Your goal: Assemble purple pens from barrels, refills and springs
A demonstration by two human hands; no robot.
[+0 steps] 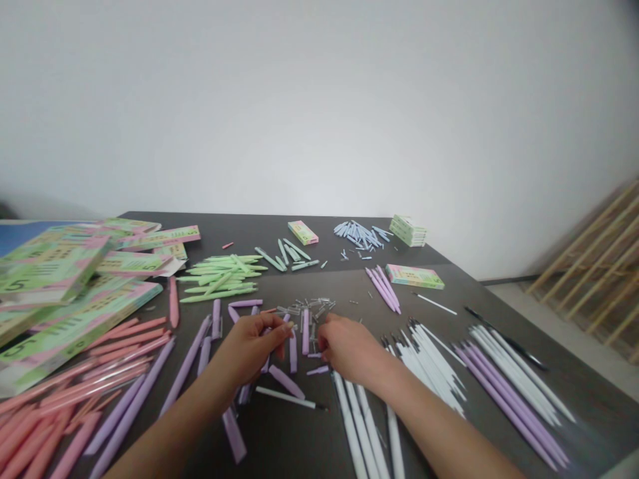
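Note:
My left hand [254, 344] is closed in a pinch over a cluster of purple pen barrels [293, 351] near the table's middle; what its fingertips grip is too small to name. My right hand [347, 346] lies knuckles-up just to the right, fingers curled down onto the table by a short purple piece [317, 370]. What it holds, if anything, is hidden. A scatter of small metal springs [309, 307] lies just beyond both hands. A white refill with a dark tip [289, 398] rests below my left hand.
Pink pen barrels [60, 406] and stacked green-and-pink boxes [54, 279] fill the left side. Green barrels [222, 276] and light blue parts [362, 234] lie farther back. White refills [429, 362] and purple and white barrels [514, 386] lie right. Wooden slats [594, 273] lean at the far right.

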